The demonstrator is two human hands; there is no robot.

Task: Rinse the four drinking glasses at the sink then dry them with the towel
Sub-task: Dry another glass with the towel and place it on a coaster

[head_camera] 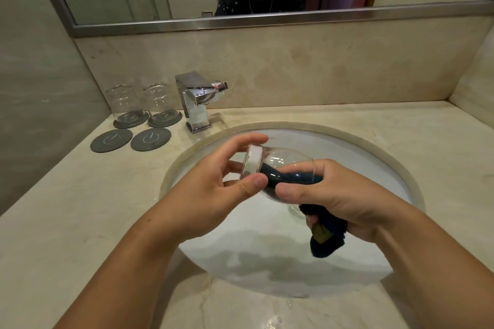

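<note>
At far left we see two clear drinking glasses [123, 101] [159, 100] upside down on round grey coasters, two bare grey coasters [111, 140] [151, 139] in front, and a square chrome tap [196, 103] just beside them. Over the white oval sink [374, 168] our left hand [213, 181] pinches the thick base of a third clear tumbler [278, 165] lying sideways, while our right hand [339, 200] grasps the dark blue towel [327, 238], stuffed into its mouth

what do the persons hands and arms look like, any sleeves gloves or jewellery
Both arms are bare from the bottom edge of the view to the wrist: no sleeves show. The left hand and right hand wear no gloves, rings, watch or bracelets. Fingers have short, unpainted nails.
</note>
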